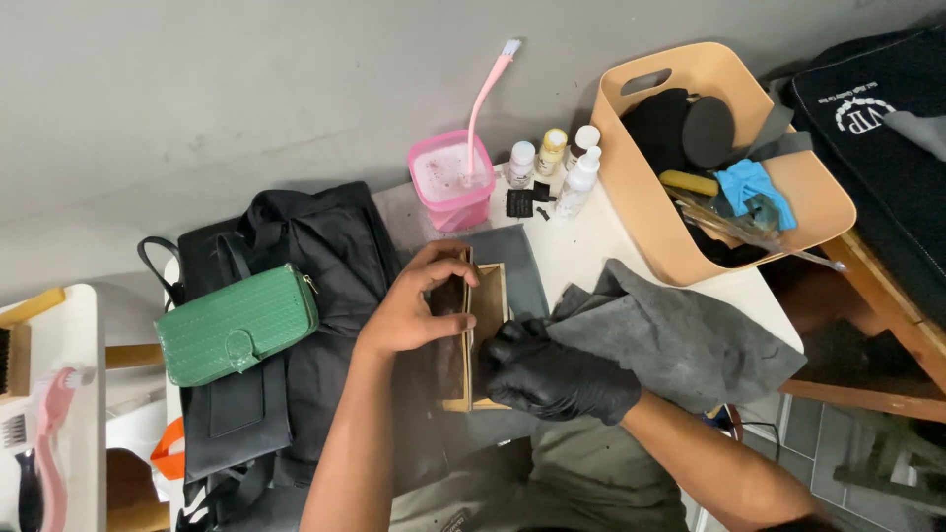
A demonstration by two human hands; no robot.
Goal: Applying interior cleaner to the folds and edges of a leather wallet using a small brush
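My bare left hand (412, 307) grips the left flap of an open tan and brown wallet (487, 313) that lies on the white table (601, 246). My right hand (554, 376), in a black glove, clutches a grey cloth (680, 337) and presses down on the wallet's lower right part. The wallet's inner side faces up between the two hands. Its lower edge is hidden under the glove.
A green woven purse (235, 325) lies on black bags (315, 256) at the left. Behind the wallet stand a pink cup (448, 187) with a pink brush (485, 94) and small bottles (552, 163). A beige tub (631, 182) of tools sits at the right.
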